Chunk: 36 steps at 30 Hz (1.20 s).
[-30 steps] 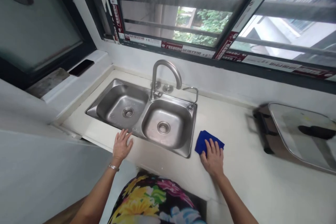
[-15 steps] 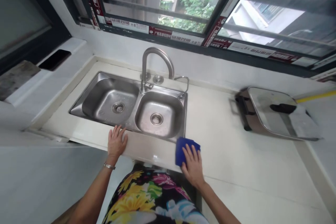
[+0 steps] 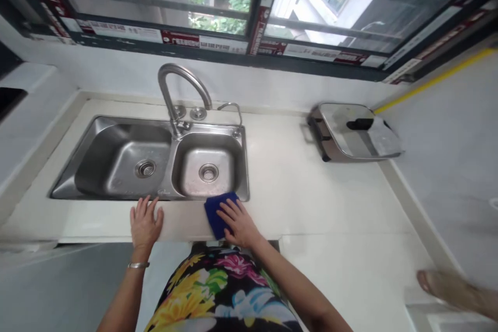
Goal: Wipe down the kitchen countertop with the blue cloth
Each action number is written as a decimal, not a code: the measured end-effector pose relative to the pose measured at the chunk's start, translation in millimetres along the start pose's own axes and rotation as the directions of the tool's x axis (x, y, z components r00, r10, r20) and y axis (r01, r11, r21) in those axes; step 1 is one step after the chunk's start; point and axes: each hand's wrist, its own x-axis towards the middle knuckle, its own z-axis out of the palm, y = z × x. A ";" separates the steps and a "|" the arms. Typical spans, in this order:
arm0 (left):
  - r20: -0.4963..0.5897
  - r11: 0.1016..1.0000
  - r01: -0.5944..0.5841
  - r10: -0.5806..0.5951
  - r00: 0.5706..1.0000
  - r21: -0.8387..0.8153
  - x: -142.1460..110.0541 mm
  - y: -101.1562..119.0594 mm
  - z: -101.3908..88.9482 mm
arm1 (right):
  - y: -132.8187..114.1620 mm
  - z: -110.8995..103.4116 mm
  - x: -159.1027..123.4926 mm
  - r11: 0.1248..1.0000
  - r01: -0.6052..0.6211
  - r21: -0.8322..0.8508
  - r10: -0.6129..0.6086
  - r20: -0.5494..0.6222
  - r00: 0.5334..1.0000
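Right hand (image 3: 239, 224) palm down on a folded blue cloth (image 3: 213, 211). Grip open and nearly flat, fingers slightly spread and pointing toward the sink; they lie across the cloth's right part. No closing of the fingers around it visible; underside of the hand hidden.

Cloth flat on the pale worktop (image 3: 295, 187), in the strip in front of the smaller, right-hand basin. Its far edge meets the front rim of the double sink (image 3: 168, 171); its near corner reaches about to the worktop's front edge.

Left hand (image 3: 146, 222) on the same strip, in front of the larger basin, well apart from the cloth. Grip open, fingers loosely spread, nothing held. Fingertips at the sink's front rim. Silver bracelet (image 3: 138, 265) on that wrist.

Both basins show bare metal and round drains. Arched faucet (image 3: 182, 69) behind the divider, spout over the back of the right basin; slim small tap (image 3: 238, 112) at the back right corner.

Farther right, near the back wall: a brown electric pan (image 3: 330, 148) under a glass lid with a black handle. Floral garment (image 3: 229, 288) below, between the forearms.
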 end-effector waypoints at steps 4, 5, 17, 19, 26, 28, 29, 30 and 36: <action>-0.010 1.000 -0.014 0.014 1.000 0.008 2.6 1.3 1.0 | 33.0 -16.3 -53.4 0.987 -0.155 -0.051 0.152 -0.063 0.986; -0.008 1.000 -0.013 0.013 1.000 0.008 3.1 1.8 1.1 | 41.1 -20.6 -68.0 0.979 -0.195 -0.067 0.189 -0.080 0.979; 0.010 0.999 0.027 -0.027 1.000 0.019 1.4 5.6 -1.9 | 72.2 -19.9 -122.7 0.887 -0.408 -0.215 0.365 -0.214 0.906; 0.010 0.999 0.022 -0.023 1.000 0.036 1.0 5.1 -2.1 | 81.5 -19.3 -101.3 0.879 -0.423 -0.219 0.373 -0.237 0.897; 0.002 0.998 0.039 -0.039 0.999 0.045 0.9 -0.3 -0.8 | 140.7 -27.8 -8.4 0.877 -0.442 -0.185 0.374 -0.313 0.873; 0.002 0.998 0.041 -0.041 0.999 0.040 0.9 -2.8 0.1 | 158.0 -31.2 16.5 0.882 -0.437 -0.175 0.366 -0.329 0.870; 0.004 0.998 0.042 -0.042 0.999 0.040 0.8 -4.0 0.4 | 166.4 -33.1 28.7 0.884 -0.435 -0.171 0.364 -0.335 0.869; 0.009 0.998 0.041 -0.041 0.999 0.042 0.7 -5.1 0.6 | 174.6 -35.3 41.0 0.884 -0.436 -0.166 0.365 -0.338 0.868; 0.038 0.997 0.018 -0.021 0.999 0.073 -0.4 -10.5 0.0 | 223.2 -51.6 117.7 0.840 -0.524 -0.140 0.447 -0.368 0.815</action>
